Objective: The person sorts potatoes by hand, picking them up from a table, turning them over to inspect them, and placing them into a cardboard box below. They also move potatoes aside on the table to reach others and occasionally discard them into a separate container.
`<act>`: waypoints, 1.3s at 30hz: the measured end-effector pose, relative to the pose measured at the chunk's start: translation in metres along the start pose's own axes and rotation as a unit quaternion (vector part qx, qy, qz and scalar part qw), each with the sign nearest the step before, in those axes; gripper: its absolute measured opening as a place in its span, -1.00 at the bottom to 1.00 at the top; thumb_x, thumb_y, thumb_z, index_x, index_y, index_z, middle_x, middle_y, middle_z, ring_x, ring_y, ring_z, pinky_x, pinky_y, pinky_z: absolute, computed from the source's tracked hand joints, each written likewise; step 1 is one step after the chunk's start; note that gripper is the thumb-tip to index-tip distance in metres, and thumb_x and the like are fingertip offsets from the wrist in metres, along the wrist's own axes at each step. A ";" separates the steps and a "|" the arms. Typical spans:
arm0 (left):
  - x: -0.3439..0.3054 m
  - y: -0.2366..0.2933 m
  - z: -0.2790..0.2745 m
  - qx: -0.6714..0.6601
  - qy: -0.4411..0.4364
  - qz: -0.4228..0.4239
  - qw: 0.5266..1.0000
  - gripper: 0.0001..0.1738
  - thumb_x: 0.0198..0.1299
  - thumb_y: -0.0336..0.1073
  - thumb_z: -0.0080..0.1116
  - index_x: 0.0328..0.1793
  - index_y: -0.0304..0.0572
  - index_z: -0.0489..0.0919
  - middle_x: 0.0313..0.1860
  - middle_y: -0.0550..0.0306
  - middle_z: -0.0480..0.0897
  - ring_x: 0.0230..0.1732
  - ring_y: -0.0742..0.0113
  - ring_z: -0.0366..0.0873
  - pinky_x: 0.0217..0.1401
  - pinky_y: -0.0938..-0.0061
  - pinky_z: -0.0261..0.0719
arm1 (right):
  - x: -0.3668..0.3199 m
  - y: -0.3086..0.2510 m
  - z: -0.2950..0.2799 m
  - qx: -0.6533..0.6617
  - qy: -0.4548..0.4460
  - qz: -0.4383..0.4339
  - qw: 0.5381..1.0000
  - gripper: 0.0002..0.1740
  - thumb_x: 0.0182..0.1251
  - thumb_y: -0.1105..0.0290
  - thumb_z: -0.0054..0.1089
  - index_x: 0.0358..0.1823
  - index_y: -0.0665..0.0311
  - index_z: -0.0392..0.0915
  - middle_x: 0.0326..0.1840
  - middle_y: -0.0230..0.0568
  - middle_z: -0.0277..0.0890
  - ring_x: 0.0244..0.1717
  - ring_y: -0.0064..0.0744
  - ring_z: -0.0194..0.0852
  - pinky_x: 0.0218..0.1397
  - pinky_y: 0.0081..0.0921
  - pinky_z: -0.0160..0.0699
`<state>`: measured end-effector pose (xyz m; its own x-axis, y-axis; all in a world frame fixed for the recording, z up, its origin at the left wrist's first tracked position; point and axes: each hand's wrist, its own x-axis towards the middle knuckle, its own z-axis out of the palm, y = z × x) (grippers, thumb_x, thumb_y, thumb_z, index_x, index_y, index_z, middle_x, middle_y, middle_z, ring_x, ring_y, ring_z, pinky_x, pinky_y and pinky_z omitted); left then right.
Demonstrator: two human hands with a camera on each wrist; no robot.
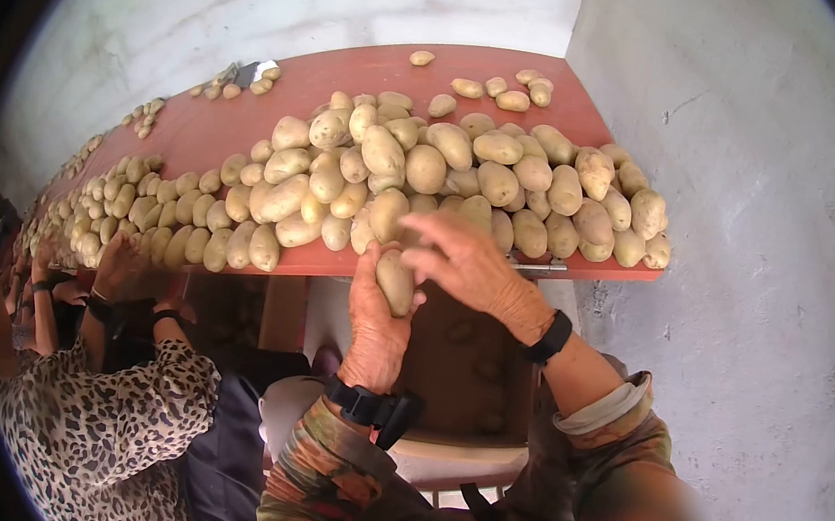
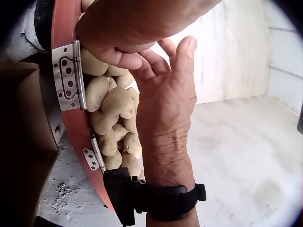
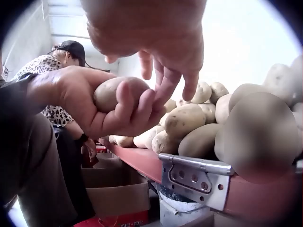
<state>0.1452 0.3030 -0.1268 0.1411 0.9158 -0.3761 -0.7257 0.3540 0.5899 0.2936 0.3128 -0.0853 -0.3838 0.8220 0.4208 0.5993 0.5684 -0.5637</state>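
While the left hand [image 1: 377,335] cradled a single potato [image 1: 395,284] just beyond the near edge of the worktop [image 1: 325,76], its palm faced up and its fingers curled round it, probably so that it could neither roll nor slip out. The right hand [image 1: 469,271] hung over it, fingers loosely spread and pointing down, gripping nothing that showed; whether a fingertip touched the potato could not be told. Holding it there, in front of the pile of potatoes [image 1: 426,169], seemed to leave both hands room and keep it apart from the rest. The pile was heaped along the near edge up to the near right corner, likely for easy reach, its lower layers appearing to prop the upper ones. A few loose potatoes [image 1: 513,100] lay toward the far right corner. A metal hinge [image 3: 195,176] was fixed on the near edge, and an open cardboard box [image 3: 118,199] stood lower down.
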 end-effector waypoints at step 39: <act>-0.004 -0.037 0.005 0.222 -0.006 -0.029 0.975 -0.70 0.22 -0.24 0.10 0.04 -0.16 0.55 -0.16 0.18 0.59 -0.09 0.34 0.52 0.05 0.38 0.44 | -0.016 0.056 -0.025 -0.321 0.025 -0.053 0.945 -0.49 0.01 0.58 0.19 0.09 0.15 0.50 0.14 -0.01 0.41 0.37 0.03 0.13 0.42 0.05 0.04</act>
<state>0.1751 0.2874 -0.1438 0.1822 0.8934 -0.4106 -0.3545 0.4492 0.8201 0.3506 0.3305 -0.1058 -0.4422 0.7492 0.4931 0.8679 0.4962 0.0243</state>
